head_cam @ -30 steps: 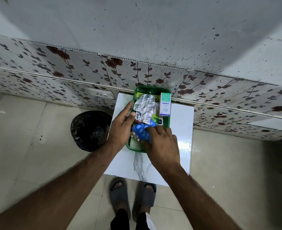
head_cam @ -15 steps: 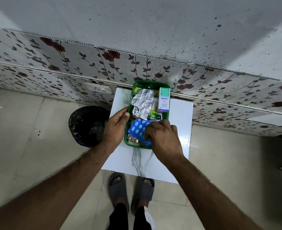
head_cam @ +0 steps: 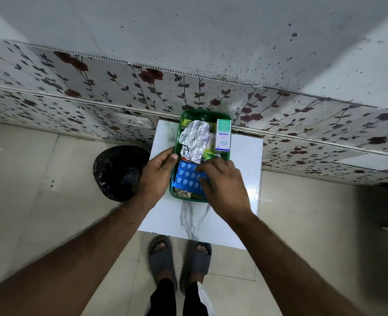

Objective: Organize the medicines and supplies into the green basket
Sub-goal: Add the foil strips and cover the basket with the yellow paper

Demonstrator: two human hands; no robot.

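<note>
The green plastic basket (head_cam: pixel 182 115) sits on the white marble-patterned table (head_cam: pixel 245 156), pushed against the floral-tiled wall, and already holds a crumpled silver foil blister strip (head_cam: pixel 194 140), a white-and-teal Optibex carton (head_cam: pixel 222 135) and a blue blister sheet of round tablets (head_cam: pixel 186 176). The left hand (head_cam: pixel 157 176) curls around the basket's left rim, thumb over the edge, bracing it. The right hand (head_cam: pixel 225 185) lies fingers-down on the blue sheet; whether it pinches the sheet or only presses it flat I cannot tell.

The likely trouble: the blue sheet rests on loose packets at the near end (a heaped spot), so pressing on one side could tip it over the low rim, and a shove could slide the basket across the glossy top. The carton, leaning along the right wall, could topple if jostled.

Compared with half a second ago, the blue sheet lies flatter and more of its tablets show, and the right hand has shifted rightward off it.
</note>
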